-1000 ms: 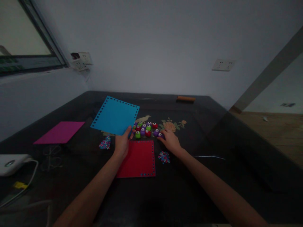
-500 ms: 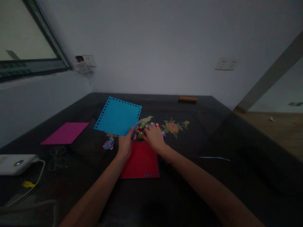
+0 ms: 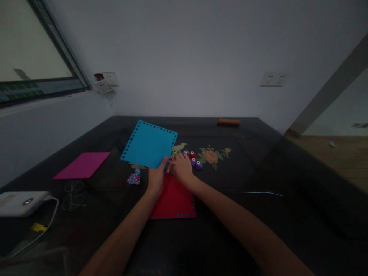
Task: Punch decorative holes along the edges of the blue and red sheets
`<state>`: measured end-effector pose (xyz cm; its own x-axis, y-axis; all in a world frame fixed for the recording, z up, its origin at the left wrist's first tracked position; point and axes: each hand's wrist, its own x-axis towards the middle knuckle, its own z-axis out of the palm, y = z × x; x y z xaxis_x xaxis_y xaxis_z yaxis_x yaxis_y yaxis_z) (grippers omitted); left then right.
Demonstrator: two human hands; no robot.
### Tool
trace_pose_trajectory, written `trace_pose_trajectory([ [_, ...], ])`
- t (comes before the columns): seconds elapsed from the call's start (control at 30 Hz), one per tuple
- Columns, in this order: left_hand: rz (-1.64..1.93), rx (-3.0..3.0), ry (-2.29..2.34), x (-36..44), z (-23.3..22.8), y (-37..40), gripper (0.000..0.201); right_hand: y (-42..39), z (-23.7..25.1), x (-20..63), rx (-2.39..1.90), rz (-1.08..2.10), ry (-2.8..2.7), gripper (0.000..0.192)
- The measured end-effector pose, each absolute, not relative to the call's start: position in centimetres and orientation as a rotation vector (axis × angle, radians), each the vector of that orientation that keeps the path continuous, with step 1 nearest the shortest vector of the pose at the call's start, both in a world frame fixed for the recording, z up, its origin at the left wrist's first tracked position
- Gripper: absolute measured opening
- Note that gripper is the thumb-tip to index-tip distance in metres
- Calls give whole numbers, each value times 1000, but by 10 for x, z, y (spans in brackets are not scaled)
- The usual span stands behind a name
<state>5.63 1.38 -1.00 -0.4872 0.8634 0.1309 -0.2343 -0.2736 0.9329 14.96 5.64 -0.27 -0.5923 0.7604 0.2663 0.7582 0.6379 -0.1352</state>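
My left hand (image 3: 156, 178) is closed on the near right corner of a blue paper sheet (image 3: 151, 143), thumb on top. The sheet is tilted above the table, with small shapes punched along its far, left and right edges. My right hand (image 3: 181, 166) is close beside it, fingers bent over a cluster of small colourful craft punches with white round tops. Whether its fingertips grip one is hidden. Purple punches (image 3: 198, 165) and a red punch (image 3: 192, 154) show to its right. Beneath both hands lies a red sheet (image 3: 175, 201) with holes along its near right edges.
A pink sheet (image 3: 83, 165) rests at the left. Near it are a pile of coloured bits (image 3: 134, 177), a coiled clear cord (image 3: 74, 195) and a white device (image 3: 23, 203) with a cable. A brown stick-like object (image 3: 229, 122) lies at the dark table's (image 3: 247, 153) far edge.
My right hand has moved left across the punches towards my left hand, uncovering purple ones on the right. The blue sheet stays in my left hand; the view has shifted slightly.
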Motion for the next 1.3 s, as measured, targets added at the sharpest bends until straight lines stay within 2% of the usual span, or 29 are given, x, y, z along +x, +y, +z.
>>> trace_pose_trajectory([
  [0.17, 1862, 888, 1129, 64, -4, 9, 24, 45, 5, 185, -1247, 131, -2460, 28],
  [0.37, 1734, 913, 1109, 86, -3, -5, 20, 26, -7, 256, -1081, 1180, -1804, 22],
  [0.53, 1483, 915, 1192, 111, -8, -25, 22, 5, -8, 290, -1089, 1612, -1309, 42],
  [0.93, 1119, 1053, 1449, 121, -10, -43, 34, -18, -15, 295, -934, 1985, -812, 47],
  [1.3, 972, 1192, 1671, 117, -10, -46, 28, -23, -14, 295, -935, 1953, -722, 46],
])
